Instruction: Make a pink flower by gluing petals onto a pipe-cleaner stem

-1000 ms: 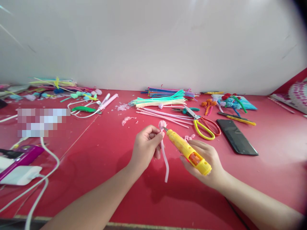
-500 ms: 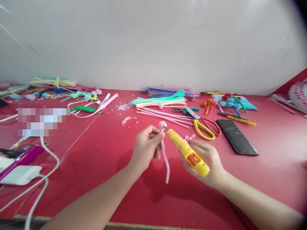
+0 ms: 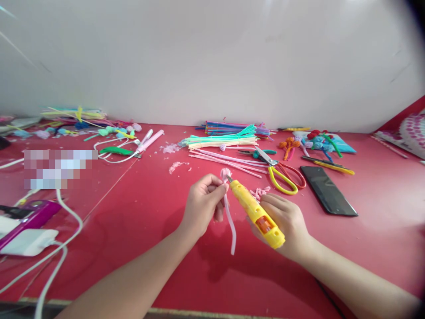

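Between thumb and fingers, my left hand (image 3: 204, 201) pinches a pink pipe cleaner flower (image 3: 226, 174) just below its curled head. Its pale pink stem (image 3: 231, 226) hangs down, slightly bent. My right hand (image 3: 287, 219) is wrapped round a yellow glue gun (image 3: 255, 210), whose metal tip is at the flower head, touching or very close to it. Whether glue is coming out I cannot tell. Small pink curled pieces (image 3: 260, 192) lie on the table just beyond my right hand, partly hidden by the glue gun.
Beyond my hands lie scissors (image 3: 282, 175), pliers (image 3: 257, 153), loose pink pipe cleaners (image 3: 226, 163) and bundled ones (image 3: 222, 139). A phone (image 3: 328, 190) and finished pipe cleaner pieces (image 3: 318, 141) are on the right. White cables (image 3: 71, 212) and a pink hair straightener (image 3: 149, 141) occupy the left.
The rear of the glue gun has swung slightly left and down, while its tip stays at the flower head. More of the pink pieces behind it show. My left hand has barely moved.
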`<state>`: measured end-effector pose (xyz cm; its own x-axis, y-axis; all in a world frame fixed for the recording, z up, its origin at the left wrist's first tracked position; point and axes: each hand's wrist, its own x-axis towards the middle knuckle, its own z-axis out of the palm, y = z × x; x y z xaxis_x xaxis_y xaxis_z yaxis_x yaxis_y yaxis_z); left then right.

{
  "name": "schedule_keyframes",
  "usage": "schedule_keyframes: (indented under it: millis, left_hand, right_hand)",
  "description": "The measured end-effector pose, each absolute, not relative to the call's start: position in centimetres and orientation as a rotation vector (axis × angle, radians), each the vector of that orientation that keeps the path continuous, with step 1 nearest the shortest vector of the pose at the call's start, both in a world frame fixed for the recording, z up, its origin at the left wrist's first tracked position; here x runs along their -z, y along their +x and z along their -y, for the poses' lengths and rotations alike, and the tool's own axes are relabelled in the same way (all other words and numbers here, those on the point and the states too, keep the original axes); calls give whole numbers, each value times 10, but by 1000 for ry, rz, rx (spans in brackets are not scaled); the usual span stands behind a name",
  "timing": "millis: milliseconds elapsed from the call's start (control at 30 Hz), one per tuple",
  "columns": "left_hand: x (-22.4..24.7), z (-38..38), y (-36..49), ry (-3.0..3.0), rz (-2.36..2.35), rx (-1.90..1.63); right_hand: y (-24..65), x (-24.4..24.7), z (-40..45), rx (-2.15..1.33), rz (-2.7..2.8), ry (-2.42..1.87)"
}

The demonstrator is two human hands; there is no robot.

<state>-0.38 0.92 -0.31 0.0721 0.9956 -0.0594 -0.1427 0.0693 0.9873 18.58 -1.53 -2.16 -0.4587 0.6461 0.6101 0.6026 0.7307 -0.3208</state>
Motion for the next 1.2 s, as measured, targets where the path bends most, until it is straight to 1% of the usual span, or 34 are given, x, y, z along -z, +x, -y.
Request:
schedule_keyframes:
  millis: [700, 900, 1033, 1200]
  left_hand:
    - [1, -9, -5, 1158, -1082, -1200]
    - [1, -9, -8, 1268, -1114, -1177]
    - [5, -12, -10, 1353, -1155, -1163]
    - [12, -24, -14, 1290, -1199, -1197]
  right_hand:
    - [184, 18, 16, 1, 2247, -986]
    - [186, 20, 16, -77, 2249, -997]
    - [186, 19, 16, -193, 2213, -1001]
    - [187, 15, 16, -306, 2110, -946]
